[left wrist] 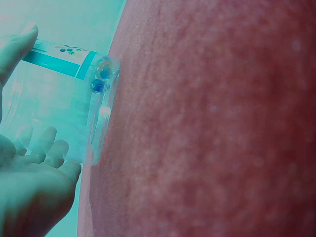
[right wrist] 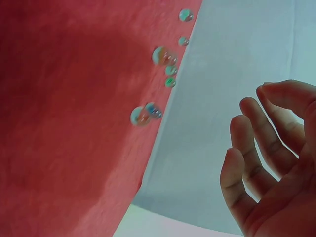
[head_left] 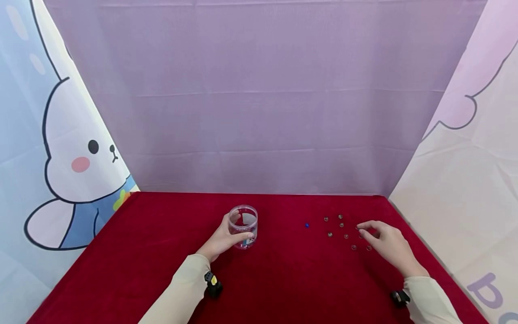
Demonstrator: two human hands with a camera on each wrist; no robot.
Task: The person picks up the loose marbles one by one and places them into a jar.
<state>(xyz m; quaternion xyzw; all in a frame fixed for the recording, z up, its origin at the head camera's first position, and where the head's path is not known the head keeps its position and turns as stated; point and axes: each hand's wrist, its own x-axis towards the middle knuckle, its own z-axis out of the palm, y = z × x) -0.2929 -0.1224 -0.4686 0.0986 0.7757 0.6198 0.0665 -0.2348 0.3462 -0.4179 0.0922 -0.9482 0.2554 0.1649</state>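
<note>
A clear plastic jar [head_left: 243,226] stands upright on the red tablecloth [head_left: 283,274]. My left hand [head_left: 227,235] grips it from the left, thumb in front and fingers behind. The left wrist view shows the jar [left wrist: 59,108] with a few small marbles [left wrist: 101,74] at its bottom and my fingers [left wrist: 54,153] behind its wall. Several small glass marbles [head_left: 341,225] lie scattered on the cloth at the right, and a single blue marble [head_left: 307,225] lies apart to their left. My right hand [head_left: 384,243] hovers at the group's right edge. Its fingers [right wrist: 247,143] are loosely bent and hold nothing, beside the marbles [right wrist: 143,114].
A purple backdrop [head_left: 259,112] closes the table's far edge. A panel with a cartoon bunny [head_left: 77,157] stands along the left side and a pale panel [head_left: 465,189] along the right. Both sleeves are cream, with a small black device at each wrist.
</note>
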